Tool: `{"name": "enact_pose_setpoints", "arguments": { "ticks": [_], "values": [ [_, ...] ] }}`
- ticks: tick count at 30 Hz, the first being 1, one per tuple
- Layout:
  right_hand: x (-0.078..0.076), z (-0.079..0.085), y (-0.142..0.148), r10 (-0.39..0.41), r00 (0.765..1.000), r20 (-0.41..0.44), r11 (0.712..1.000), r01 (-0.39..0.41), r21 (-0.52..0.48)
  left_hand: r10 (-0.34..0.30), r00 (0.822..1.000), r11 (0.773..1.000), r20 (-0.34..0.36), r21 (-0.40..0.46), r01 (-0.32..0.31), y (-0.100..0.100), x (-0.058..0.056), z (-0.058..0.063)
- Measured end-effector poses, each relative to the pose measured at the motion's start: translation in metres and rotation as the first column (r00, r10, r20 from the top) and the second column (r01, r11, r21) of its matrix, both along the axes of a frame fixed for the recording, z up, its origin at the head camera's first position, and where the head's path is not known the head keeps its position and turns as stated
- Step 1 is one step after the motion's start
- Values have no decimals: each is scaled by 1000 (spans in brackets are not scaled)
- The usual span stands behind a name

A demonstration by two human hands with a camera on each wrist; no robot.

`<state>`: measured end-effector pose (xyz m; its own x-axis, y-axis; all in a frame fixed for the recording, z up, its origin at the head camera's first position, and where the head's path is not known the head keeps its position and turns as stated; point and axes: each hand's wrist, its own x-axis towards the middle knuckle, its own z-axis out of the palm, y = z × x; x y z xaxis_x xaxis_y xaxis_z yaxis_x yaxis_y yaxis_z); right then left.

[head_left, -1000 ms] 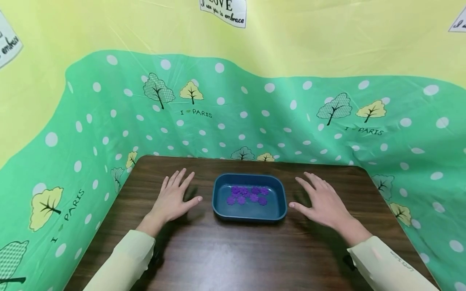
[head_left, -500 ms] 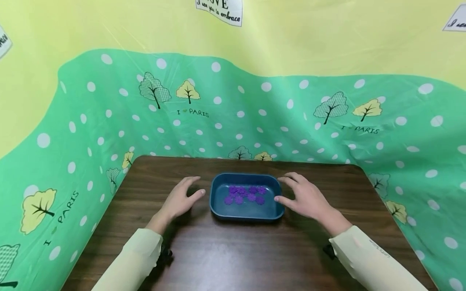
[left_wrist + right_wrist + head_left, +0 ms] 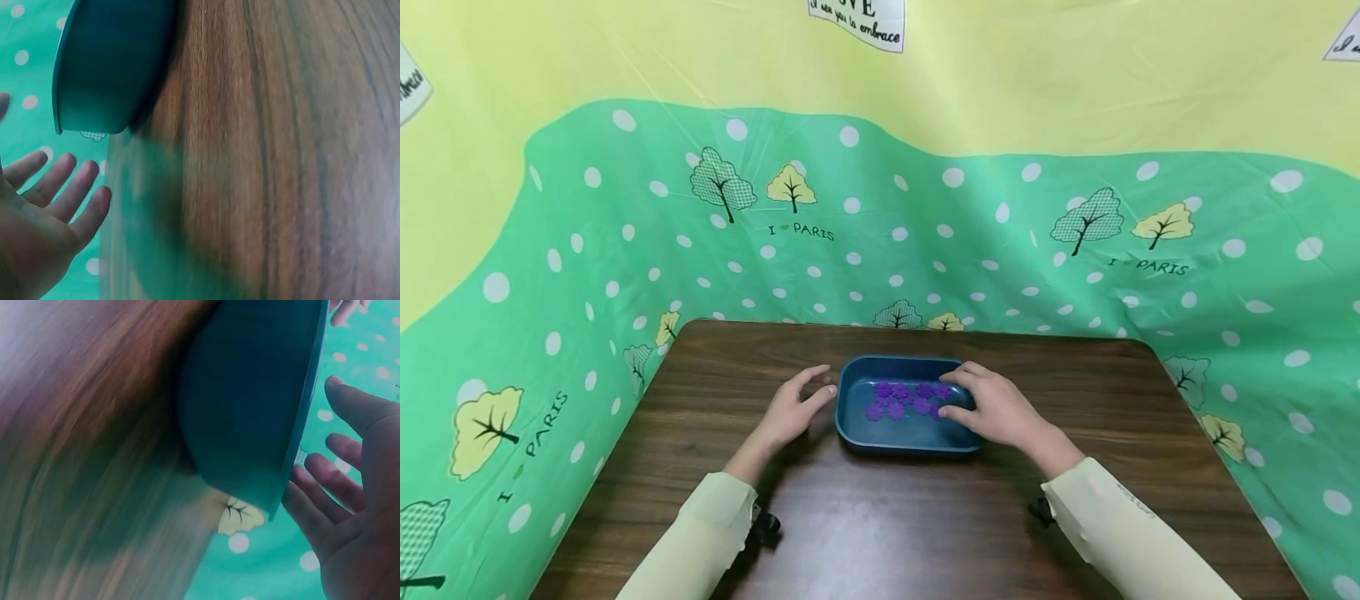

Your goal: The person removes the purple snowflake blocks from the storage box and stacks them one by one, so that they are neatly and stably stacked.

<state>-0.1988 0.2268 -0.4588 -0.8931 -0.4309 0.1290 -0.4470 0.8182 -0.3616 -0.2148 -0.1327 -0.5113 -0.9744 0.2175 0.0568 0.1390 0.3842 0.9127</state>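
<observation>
A dark blue rectangular tray with raised walls stands near the middle of the table in the head view. Several purple flower-shaped pieces lie on its floor. My right hand reaches over the tray's right rim, its thumb and fingers spread above the pieces at that end and hiding part of them. My left hand is just outside the left rim, thumb and fingers apart. In the left wrist view, the fingers are relaxed and hold nothing, below the tray wall.
The dark wood table has rounded far corners. Behind it and along its sides hangs a green and yellow printed cloth. Small black devices sit at both wrists, by the light sleeves.
Both hands have come inward. The right hand has moved left from beside the tray to over its right end, and the left hand has moved right, close to the left rim.
</observation>
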Motion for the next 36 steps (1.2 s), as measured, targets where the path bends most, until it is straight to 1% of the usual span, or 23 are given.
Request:
{"name": "enact_pose_setpoints", "arguments": {
  "ticks": [4,7,11,14,17,21,25,29,36],
  "values": [
    [-4,-4,-12,20,999,43,1000,-19,-19,-21,999,998,45,53,18,3,-1,-6],
    [-8,-8,-20,30,997,73,999,-29,-15,-32,997,995,77,102,25,4,-1,-8],
    [-13,-13,-29,22,995,97,1000,-23,10,-38,992,988,117,152,20,7,0,-9],
    [-16,-17,-33,14,996,91,999,-19,48,-34,989,982,142,191,6,9,0,-10],
    [-17,-21,-36,-3,996,86,996,-5,88,-25,986,972,164,234,-14,12,-1,-11],
    [-19,-26,-41,-48,994,97,991,34,133,-11,982,958,189,283,-43,15,-2,-10],
    [-20,-29,-46,-90,990,112,981,69,181,3,973,938,232,336,-83,18,-3,-11],
    [-22,-32,-50,-111,986,123,972,82,222,11,963,916,268,385,-117,21,-4,-11],
    [-27,-35,-53,-130,983,129,963,95,251,1,949,891,314,430,-143,21,-4,-9]
  ]
}}
